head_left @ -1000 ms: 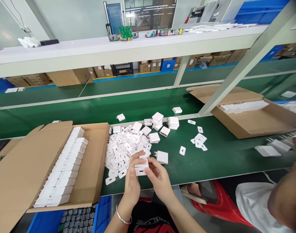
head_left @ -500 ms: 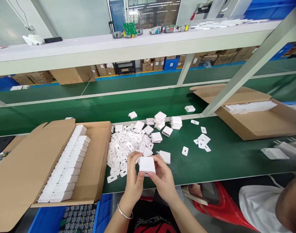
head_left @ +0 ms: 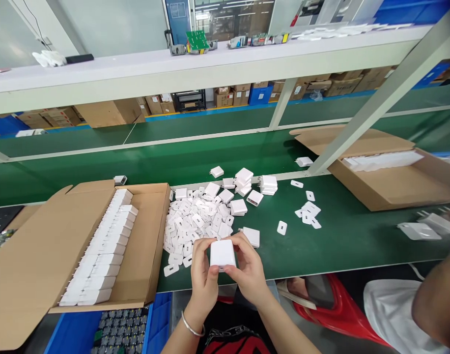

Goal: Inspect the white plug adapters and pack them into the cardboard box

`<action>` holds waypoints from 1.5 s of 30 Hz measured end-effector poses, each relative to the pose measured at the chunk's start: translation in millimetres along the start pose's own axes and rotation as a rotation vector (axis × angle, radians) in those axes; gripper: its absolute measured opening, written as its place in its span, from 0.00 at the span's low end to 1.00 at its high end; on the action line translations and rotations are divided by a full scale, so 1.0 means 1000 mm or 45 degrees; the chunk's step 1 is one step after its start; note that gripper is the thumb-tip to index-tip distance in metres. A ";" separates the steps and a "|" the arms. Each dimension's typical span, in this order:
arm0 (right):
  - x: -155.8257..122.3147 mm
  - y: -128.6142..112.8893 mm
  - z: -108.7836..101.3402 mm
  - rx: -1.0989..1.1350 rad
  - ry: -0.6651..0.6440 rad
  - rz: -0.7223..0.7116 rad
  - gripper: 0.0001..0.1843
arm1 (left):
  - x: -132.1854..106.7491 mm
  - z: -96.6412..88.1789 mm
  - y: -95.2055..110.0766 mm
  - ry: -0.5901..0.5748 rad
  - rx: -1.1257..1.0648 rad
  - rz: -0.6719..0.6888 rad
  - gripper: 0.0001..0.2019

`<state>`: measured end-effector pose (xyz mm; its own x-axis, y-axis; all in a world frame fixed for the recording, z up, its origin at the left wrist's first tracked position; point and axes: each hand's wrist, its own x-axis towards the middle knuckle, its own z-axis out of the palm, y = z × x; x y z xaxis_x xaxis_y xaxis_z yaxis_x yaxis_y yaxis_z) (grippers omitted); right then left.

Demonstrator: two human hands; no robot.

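Observation:
Between my two hands, over the front edge of the green bench, is a white charger (head_left: 222,253). My left hand (head_left: 203,270) grips its left side, thumb at the near face and fingers curled behind. From the right, my right hand (head_left: 249,268) holds it the same way, thumb pressed near its lower edge. Just beyond lies a heap of small white slotted plates (head_left: 195,221). Another charger (head_left: 251,237) rests right behind my right hand. More chargers are stacked (head_left: 268,185) at the back of the heap, some with prongs showing.
An open cardboard box (head_left: 144,246) at left holds rows of white chargers (head_left: 96,265). A second open box (head_left: 390,187) stands at right, near a co-worker's arm (head_left: 440,295). A slanted post (head_left: 379,93) rises there. Loose plates (head_left: 309,214) lie right of centre. Below left is a blue bin (head_left: 158,319).
My hands and the charger have dropped very slightly toward me. Chargers on the green belt behind the bench have shifted to the right. The co-worker's arm has moved a little.

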<state>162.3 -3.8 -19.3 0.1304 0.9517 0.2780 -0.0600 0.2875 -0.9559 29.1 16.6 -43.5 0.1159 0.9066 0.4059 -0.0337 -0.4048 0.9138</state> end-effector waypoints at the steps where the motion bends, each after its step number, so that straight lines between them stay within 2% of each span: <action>1: 0.000 0.001 0.000 0.017 0.000 0.000 0.20 | 0.000 0.000 -0.001 0.004 0.006 0.001 0.23; 7: 0.003 0.008 0.000 0.029 -0.097 0.094 0.18 | -0.001 0.000 -0.013 0.058 0.109 0.053 0.23; 15: 0.003 0.012 0.010 -0.041 0.132 0.016 0.15 | 0.002 0.010 -0.007 0.106 -0.020 -0.046 0.20; 21: 0.001 0.018 0.013 -0.143 0.143 0.043 0.13 | 0.000 0.010 -0.012 0.100 -0.071 -0.091 0.20; 25: 0.001 0.018 0.013 -0.056 0.170 0.057 0.14 | 0.000 0.012 -0.013 0.091 -0.184 -0.138 0.20; 28: 0.002 0.018 0.011 0.024 0.113 0.040 0.17 | 0.002 0.012 -0.013 0.092 -0.175 -0.092 0.22; 32: 0.005 0.013 0.000 -0.001 -0.072 0.050 0.20 | 0.001 0.005 -0.016 0.094 -0.098 -0.030 0.23; 35: 0.005 0.007 -0.010 -0.108 -0.129 -0.001 0.22 | 0.001 -0.005 -0.015 -0.023 -0.102 -0.038 0.26; 40: 0.000 0.000 -0.022 -0.346 -0.196 -0.160 0.29 | 0.008 -0.031 0.002 -0.405 0.092 -0.105 0.27; 42: -0.002 0.002 -0.022 -0.443 -0.234 -0.248 0.30 | 0.008 -0.037 0.012 -0.443 0.268 -0.131 0.29; 45: -0.004 0.011 -0.017 -0.574 -0.305 -0.383 0.31 | 0.005 -0.040 0.024 -0.349 0.521 -0.213 0.29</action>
<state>177.8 -6.0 -31.9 -0.1535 0.8486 0.5063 0.3782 0.5238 -0.7633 -11.0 16.4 -19.1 0.3442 0.9204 0.1856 0.3922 -0.3206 0.8622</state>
